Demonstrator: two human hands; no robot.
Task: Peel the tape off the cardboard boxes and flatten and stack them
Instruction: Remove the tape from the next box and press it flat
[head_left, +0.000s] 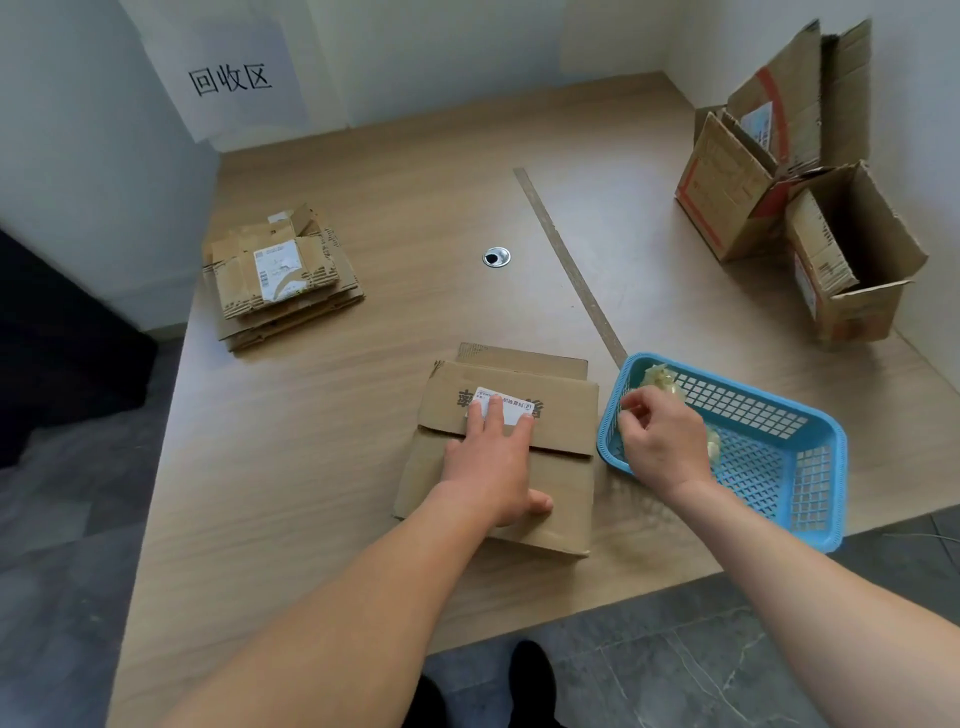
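At the far left of the tabletop (322, 441), a stack of flattened boxes (283, 283) lies below a wall sign (229, 79). Toward the middle, past a round cable hole (496, 257), a flattened cardboard box (558, 467) lies near the front edge. The left hand (493, 462) presses down on it, its fingers (491, 415) straight and slightly spread, the tips touching a white label (511, 410). A long strip (569, 265) runs diagonally across the tabletop to the blue basket (810, 488) just beside the box. The right hand (662, 441) hovers over the basket's near corner, fingers (636, 415) curled inward; whether they pinch anything cannot be told. Crumpled tape (657, 376) sits in the basket. At the far right, against the wall, open boxes (852, 260) stand upright, not yet flattened.
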